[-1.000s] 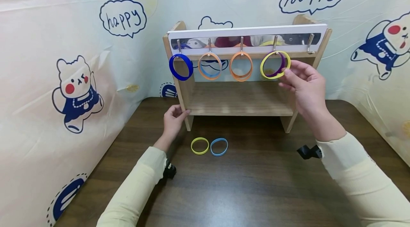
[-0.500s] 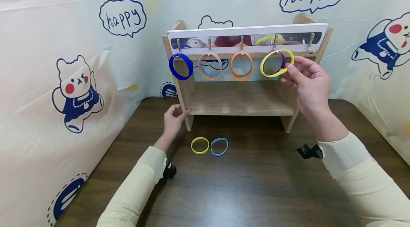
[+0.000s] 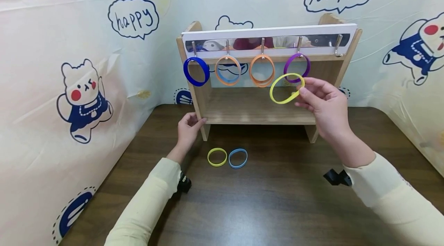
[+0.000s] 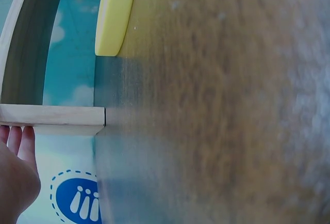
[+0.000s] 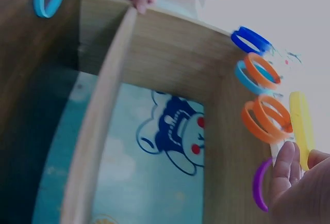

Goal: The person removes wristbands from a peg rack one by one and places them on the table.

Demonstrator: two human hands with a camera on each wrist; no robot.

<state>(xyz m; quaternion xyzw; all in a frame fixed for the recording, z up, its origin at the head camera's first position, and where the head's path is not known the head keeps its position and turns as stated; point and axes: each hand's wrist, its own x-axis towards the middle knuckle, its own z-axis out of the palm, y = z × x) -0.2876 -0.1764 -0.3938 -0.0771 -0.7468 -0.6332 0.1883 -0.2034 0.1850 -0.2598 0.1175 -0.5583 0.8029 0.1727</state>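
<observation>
My right hand (image 3: 329, 109) pinches a yellow silicone wristband (image 3: 281, 102) between thumb and fingers, in front of the wooden rack (image 3: 256, 109). Just behind and above it, a purple wristband (image 3: 308, 69) hangs on the fourth hook. The yellow band appears edge-on in the right wrist view, above the right hand's fingertips. At the rack's lower left, my left hand (image 3: 188, 132) grips the edge of the side panel, thumb in front. In the left wrist view, its fingertips (image 4: 28, 139) meet that panel.
A dark blue wristband (image 3: 186, 74), an orange one (image 3: 239, 70) with light blue behind, and two orange ones (image 3: 252, 71) hang on the other hooks. The rightmost hook (image 3: 338, 45) bears no band. A yellow wristband (image 3: 217, 165) and a light blue wristband (image 3: 238, 167) lie on the table.
My right hand has drawn the yellow wristband off the fourth hook and lowered it toward the left, leaving the purple one hanging there. The left hand stays on the rack.
</observation>
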